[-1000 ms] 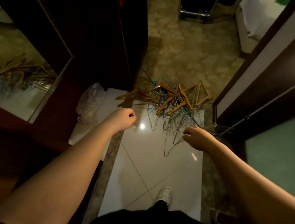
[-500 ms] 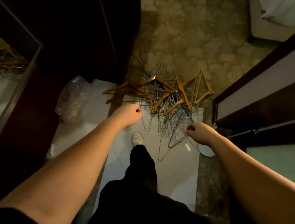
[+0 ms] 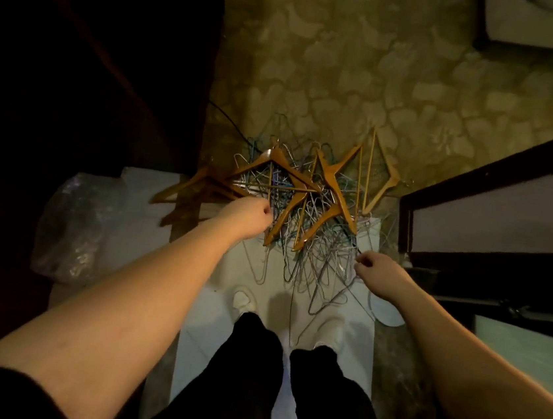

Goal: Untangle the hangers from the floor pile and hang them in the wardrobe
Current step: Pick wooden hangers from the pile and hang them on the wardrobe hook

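A tangled pile of hangers (image 3: 305, 212) lies on the floor where the white tiles meet the carpet. Several wooden hangers (image 3: 284, 170) sit on top of many thin wire hangers (image 3: 323, 269). My left hand (image 3: 248, 216) hovers over the pile's left edge beside a wooden hanger, its fingers loosely curled with nothing seen in them. Above the pile's right front edge, my right hand (image 3: 379, 274) is also loosely curled and holds nothing I can see. The dark wardrobe (image 3: 113, 53) stands at the left, its inside hidden in shadow.
A crumpled clear plastic bag (image 3: 73, 227) lies on the floor at the left. A dark door frame (image 3: 478, 184) closes in the right side. Patterned carpet (image 3: 353, 63) stretches beyond the pile. My feet in white shoes (image 3: 244, 300) stand on the white tiles just before the hangers.
I have stepped closer to the pile and my view has tilted down. Both hands have moved forward and now reach over its near edges. The pile itself has not moved.
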`<action>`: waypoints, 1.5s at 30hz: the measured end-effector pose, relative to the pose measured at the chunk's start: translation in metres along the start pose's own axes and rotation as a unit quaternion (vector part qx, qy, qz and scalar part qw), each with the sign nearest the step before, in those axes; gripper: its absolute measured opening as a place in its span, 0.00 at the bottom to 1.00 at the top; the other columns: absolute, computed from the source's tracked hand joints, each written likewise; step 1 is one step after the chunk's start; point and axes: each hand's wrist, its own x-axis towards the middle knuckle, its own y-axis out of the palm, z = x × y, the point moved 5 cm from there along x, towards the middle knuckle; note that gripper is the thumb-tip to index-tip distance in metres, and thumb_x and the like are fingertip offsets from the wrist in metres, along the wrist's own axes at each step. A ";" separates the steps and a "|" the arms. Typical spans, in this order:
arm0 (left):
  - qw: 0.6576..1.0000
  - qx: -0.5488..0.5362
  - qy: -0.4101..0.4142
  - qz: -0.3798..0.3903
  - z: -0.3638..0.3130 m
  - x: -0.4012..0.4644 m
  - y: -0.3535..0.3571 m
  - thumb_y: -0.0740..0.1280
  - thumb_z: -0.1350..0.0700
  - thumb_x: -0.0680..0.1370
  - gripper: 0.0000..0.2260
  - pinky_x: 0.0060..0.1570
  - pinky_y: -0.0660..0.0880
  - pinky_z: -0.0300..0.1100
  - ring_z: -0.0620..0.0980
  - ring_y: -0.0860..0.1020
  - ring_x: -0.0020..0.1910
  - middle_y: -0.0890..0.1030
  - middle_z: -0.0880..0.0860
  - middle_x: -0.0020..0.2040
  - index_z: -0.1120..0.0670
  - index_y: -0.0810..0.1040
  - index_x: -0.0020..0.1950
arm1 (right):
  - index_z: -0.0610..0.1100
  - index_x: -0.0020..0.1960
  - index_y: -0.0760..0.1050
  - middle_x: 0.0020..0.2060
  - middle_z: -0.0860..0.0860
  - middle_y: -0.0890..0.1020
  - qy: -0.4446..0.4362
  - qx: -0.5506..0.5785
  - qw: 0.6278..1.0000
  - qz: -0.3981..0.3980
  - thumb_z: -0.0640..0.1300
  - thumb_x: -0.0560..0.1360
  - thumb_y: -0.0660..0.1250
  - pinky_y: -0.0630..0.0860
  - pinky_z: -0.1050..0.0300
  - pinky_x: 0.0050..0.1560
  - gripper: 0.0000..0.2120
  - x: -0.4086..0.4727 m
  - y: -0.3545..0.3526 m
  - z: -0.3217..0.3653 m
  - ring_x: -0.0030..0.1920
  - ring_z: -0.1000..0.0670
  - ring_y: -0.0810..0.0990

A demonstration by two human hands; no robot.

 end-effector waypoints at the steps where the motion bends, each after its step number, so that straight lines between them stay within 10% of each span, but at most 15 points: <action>1: 1.000 0.005 -0.005 0.002 0.002 0.021 0.007 0.57 0.52 0.82 0.11 0.37 0.70 0.43 0.51 0.76 0.43 0.80 0.53 0.47 0.54 0.77 0.58 | 0.45 0.67 0.73 0.59 0.46 0.79 0.010 0.011 1.000 0.000 0.49 0.81 0.59 0.72 0.55 0.50 0.17 0.021 0.003 -0.007 0.52 0.46 0.77; 18: 0.999 0.017 -0.034 0.035 0.029 0.310 0.222 0.59 0.51 0.82 0.11 0.35 0.69 0.41 0.49 0.76 0.40 0.77 0.52 0.45 0.53 0.77 0.59 | 0.37 0.65 0.73 0.57 0.39 0.77 0.075 0.101 0.989 -0.071 0.46 0.79 0.62 0.73 0.50 0.49 0.18 0.360 0.085 -0.158 0.52 0.40 0.77; 34: 0.980 -0.187 -0.018 0.059 -0.063 0.455 0.288 0.57 0.55 0.83 0.13 0.61 0.75 0.54 0.59 0.78 0.56 0.79 0.60 0.57 0.61 0.76 0.61 | 0.38 0.72 0.62 0.64 0.39 0.75 0.124 0.384 0.892 -0.206 0.43 0.76 0.70 0.76 0.43 0.59 0.30 0.528 0.059 -0.206 0.61 0.37 0.76; 41: 0.953 -0.285 -0.107 0.005 -0.080 0.479 0.328 0.65 0.55 0.80 0.04 0.50 0.79 0.48 0.55 0.79 0.44 0.80 0.58 0.51 0.55 0.74 0.50 | 0.37 0.71 0.63 0.63 0.39 0.75 0.137 0.397 0.889 -0.184 0.40 0.75 0.71 0.75 0.49 0.51 0.28 0.534 0.061 -0.208 0.61 0.38 0.76; 45: 0.955 -0.269 -0.118 -0.030 -0.089 0.483 0.337 0.69 0.49 0.78 0.17 0.36 0.75 0.45 0.54 0.77 0.37 0.75 0.54 0.41 0.56 0.68 0.60 | 0.35 0.67 0.66 0.56 0.40 0.77 0.131 0.473 0.850 -0.190 0.42 0.76 0.67 0.76 0.46 0.50 0.23 0.524 0.062 -0.214 0.53 0.39 0.77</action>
